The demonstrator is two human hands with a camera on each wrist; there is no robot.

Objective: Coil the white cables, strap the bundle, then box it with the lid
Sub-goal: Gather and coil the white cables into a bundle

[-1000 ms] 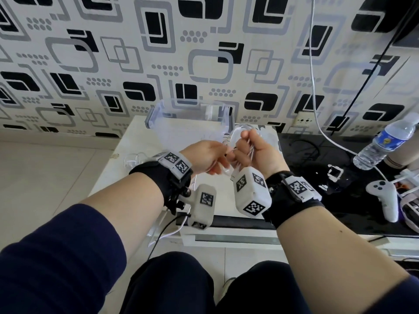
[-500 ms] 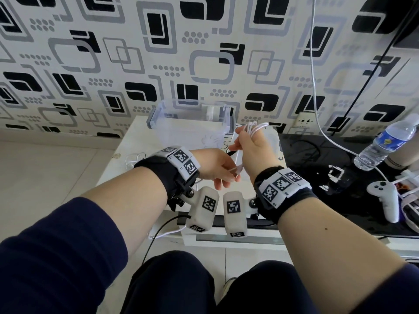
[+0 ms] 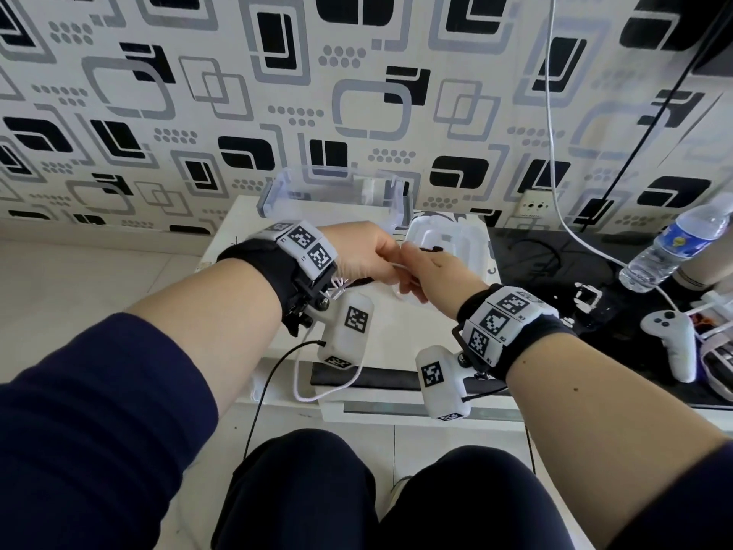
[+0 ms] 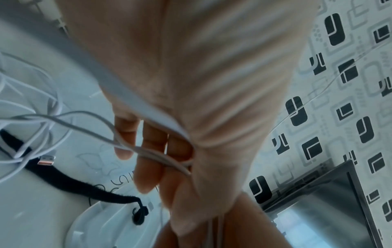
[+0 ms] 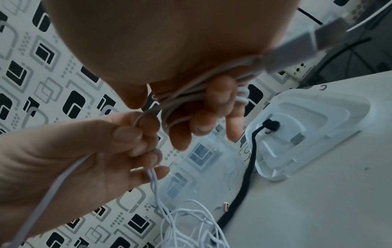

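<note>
White cables (image 5: 186, 100) are wound in a coil round the fingers of my right hand (image 3: 416, 279), which grips them. My left hand (image 3: 390, 258) pinches the strands (image 4: 165, 159) running off that coil, just left of the right hand. The rest of the cable (image 5: 191, 226) lies loose in a tangle on the white table (image 3: 388, 331). A black strap (image 5: 244, 176) lies on the table, one end on the clear lid (image 5: 318, 125). The clear box (image 3: 333, 192) stands beyond the hands at the wall.
A black glass surface (image 3: 555, 271) adjoins the table on the right, with a water bottle (image 3: 674, 248) and a white game controller (image 3: 670, 343). A white cord (image 3: 553, 152) hangs down the patterned wall. A USB plug (image 4: 45, 160) lies beside the strap.
My right hand has come down from its raised position and turned palm-down, with the coil still on its fingers. Both hands have shifted slightly away from me, toward the box and lid.
</note>
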